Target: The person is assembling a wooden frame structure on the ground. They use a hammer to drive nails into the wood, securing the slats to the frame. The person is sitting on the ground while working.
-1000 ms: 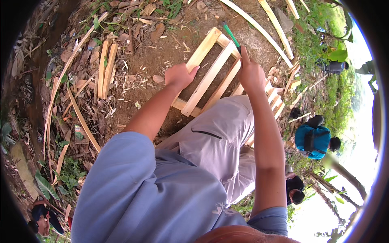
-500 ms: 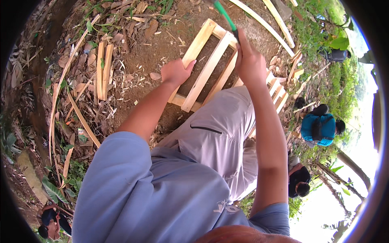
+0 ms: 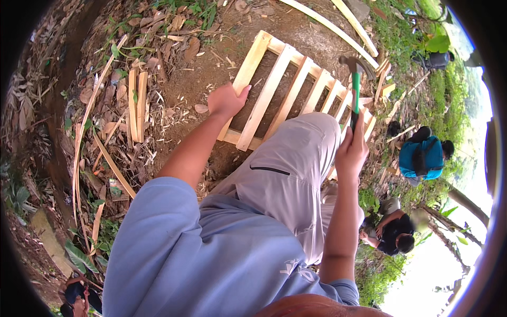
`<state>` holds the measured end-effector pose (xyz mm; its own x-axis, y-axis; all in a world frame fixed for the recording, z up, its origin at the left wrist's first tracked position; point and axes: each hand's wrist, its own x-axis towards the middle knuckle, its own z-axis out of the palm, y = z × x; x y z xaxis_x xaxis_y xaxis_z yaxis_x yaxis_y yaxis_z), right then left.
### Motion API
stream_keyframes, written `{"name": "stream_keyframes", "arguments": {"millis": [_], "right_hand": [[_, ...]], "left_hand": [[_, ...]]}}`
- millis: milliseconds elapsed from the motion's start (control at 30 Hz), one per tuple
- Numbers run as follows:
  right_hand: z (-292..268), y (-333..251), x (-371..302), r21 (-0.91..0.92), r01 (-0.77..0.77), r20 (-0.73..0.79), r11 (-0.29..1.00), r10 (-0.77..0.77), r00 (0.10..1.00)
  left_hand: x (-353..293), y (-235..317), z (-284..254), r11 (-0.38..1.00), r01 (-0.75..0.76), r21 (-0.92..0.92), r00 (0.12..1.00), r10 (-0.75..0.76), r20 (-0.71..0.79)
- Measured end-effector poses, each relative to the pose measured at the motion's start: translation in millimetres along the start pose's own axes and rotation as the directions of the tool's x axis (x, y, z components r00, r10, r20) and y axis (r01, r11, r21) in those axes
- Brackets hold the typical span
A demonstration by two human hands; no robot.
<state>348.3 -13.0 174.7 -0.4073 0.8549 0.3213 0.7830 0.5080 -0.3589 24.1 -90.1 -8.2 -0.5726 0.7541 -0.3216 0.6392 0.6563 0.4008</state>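
Note:
A wooden slatted frame point(image 3: 270, 100), with several pale slats across two rails, lies on the soil, partly hidden by my bent knee. My left hand point(image 3: 227, 100) is closed round its leftmost slat, thumb along the inner edge. To the right, my right hand point(image 3: 351, 154) grips a claw hammer point(image 3: 356, 92) by its green and black handle. The hammer's dark head points away from me, over the right end of the frame, and looks raised off the wood.
Two short wood strips point(image 3: 138, 105) and a long thin strip point(image 3: 95, 98) lie among dry leaves at left. More long strips point(image 3: 356, 26) lie far right. A person in teal point(image 3: 421, 157) and a person in a dark shirt point(image 3: 396, 231) are at right; another person point(image 3: 79, 296) is lower left.
My right hand has swung the hammer right and nearer to me, uncovering the frame's right-hand slats. My left hand keeps its hold on the leftmost slat.

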Motion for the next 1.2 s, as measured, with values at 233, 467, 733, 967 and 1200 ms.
{"name": "stream_keyframes", "arguments": {"millis": [233, 467, 733, 967, 1200], "right_hand": [[-101.0, 46.1, -179.7, 0.028, -0.548, -0.189, 0.836, 0.543, 0.818], [-111.0, 53.0, -239.8, 0.285, -0.800, -0.161, 0.528, 0.849, 0.503], [-71.3, 56.2, -156.2, 0.169, -0.577, -0.026, 0.800, 0.588, 0.808], [14.1, 5.2, 16.8, 0.122, -0.122, 0.153, 0.985, 0.103, 0.983], [80.2, -18.6, 91.8, -0.107, 0.104, 0.210, 0.989, -0.079, 0.974]], "left_hand": [[3.8, 1.9, -6.5, 0.989, -0.129, 0.072, 0.991, 0.130, -0.007], [3.0, 41.0, 14.5, 0.969, -0.240, 0.051, 0.971, 0.240, 0.015], [3.4, 67.3, 15.9, 0.967, -0.233, 0.103, 0.972, 0.228, 0.055], [8.5, 61.2, 21.6, 0.987, -0.155, 0.037, 0.986, 0.152, 0.074], [6.6, 65.5, 18.5, 0.985, -0.147, 0.092, 0.986, 0.138, 0.097]]}}
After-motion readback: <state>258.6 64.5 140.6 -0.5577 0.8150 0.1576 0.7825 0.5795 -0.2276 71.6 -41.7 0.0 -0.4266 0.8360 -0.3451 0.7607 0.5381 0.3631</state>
